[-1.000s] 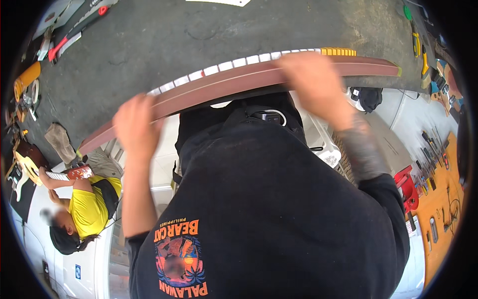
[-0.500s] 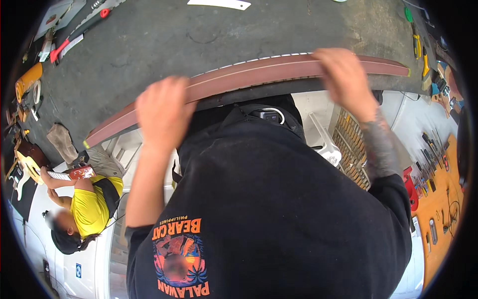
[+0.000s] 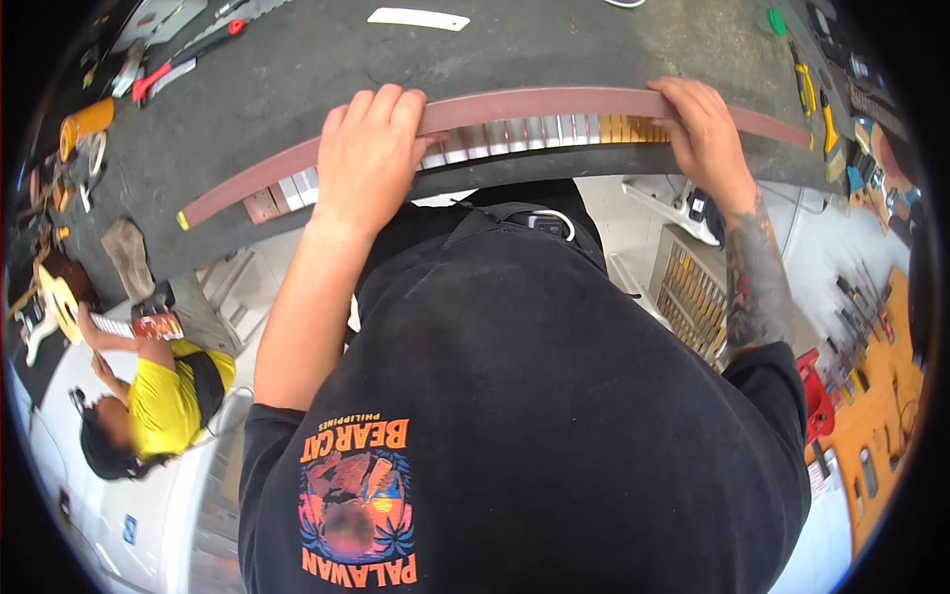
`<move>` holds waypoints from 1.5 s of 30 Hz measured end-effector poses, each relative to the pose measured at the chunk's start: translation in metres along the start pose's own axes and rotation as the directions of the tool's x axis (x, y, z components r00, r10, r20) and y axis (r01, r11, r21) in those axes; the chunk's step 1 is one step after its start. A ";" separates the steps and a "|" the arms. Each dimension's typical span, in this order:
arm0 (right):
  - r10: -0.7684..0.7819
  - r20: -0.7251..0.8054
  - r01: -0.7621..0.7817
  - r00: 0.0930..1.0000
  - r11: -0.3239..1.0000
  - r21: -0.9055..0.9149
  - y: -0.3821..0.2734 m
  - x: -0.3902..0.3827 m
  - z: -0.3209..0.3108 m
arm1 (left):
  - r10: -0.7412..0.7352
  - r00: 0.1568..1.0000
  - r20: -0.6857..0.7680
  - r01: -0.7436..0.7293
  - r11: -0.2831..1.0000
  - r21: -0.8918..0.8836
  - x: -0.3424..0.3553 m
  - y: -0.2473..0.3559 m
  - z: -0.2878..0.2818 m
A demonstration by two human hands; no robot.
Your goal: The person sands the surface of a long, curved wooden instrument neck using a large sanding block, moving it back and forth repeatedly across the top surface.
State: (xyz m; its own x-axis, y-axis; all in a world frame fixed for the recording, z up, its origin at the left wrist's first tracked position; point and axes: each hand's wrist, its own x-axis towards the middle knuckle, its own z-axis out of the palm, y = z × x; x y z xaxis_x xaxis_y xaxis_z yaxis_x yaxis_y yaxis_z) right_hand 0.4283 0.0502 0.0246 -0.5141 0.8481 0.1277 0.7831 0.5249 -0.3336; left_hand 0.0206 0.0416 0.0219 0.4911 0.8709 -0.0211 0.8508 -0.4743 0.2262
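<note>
A long reddish-brown bar (image 3: 544, 102) with pale greenish tips runs across the dark worktop near its front edge. My left hand (image 3: 366, 163) is closed on its left half, fingers over the far side. My right hand (image 3: 705, 134) grips it right of the middle, fingers bent over the top. Along the bar's near side shows a row of silver and yellow segments (image 3: 539, 129), partly hidden by the bar and my hands; whether it touches the bar's underside is unclear.
The dark worktop (image 3: 594, 49) holds a white strip (image 3: 416, 18), red-handled tool (image 3: 158, 79), orange cylinder (image 3: 87, 129), cloth (image 3: 129, 257) and yellow-handled tools (image 3: 804, 79). Left, a co-worker in yellow (image 3: 163, 401) holds a guitar (image 3: 64, 302). Right is an orange board (image 3: 871, 416) with tools.
The bar and both hands have moved toward the worktop's far side. The segmented row, earlier showing along the bar's far edge, now shows on its near side.
</note>
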 end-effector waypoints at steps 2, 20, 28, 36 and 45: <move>-0.017 -0.022 0.017 1.000 1.000 0.016 -0.024 -0.007 -0.009 | -0.028 1.000 0.001 0.028 1.000 0.013 -0.018 0.011 -0.009; 0.075 0.016 -0.077 0.997 0.992 0.097 -0.194 -0.085 0.055 | -0.038 0.999 0.001 0.038 0.998 0.049 -0.209 -0.008 -0.013; 0.122 0.011 -0.122 0.992 0.989 0.080 -0.205 -0.082 0.084 | -0.010 1.000 -0.023 0.011 0.998 0.054 -0.215 -0.031 0.015; 0.163 0.067 -0.170 0.984 0.977 0.125 -0.217 -0.104 0.109 | -0.011 0.999 0.032 0.010 1.000 0.007 -0.234 -0.036 0.034; 0.182 0.120 -0.199 0.976 0.968 0.153 -0.220 -0.121 0.118 | -0.007 0.998 0.056 0.008 1.000 -0.003 -0.250 -0.025 0.048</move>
State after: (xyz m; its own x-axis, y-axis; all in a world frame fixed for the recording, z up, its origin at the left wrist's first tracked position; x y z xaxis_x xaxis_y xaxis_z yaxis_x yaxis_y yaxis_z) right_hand 0.2767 -0.1770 -0.0279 -0.4013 0.9147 -0.0483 0.8067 0.3280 -0.4916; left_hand -0.1143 -0.1710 -0.0253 0.4944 0.8659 -0.0769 0.8540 -0.4673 0.2288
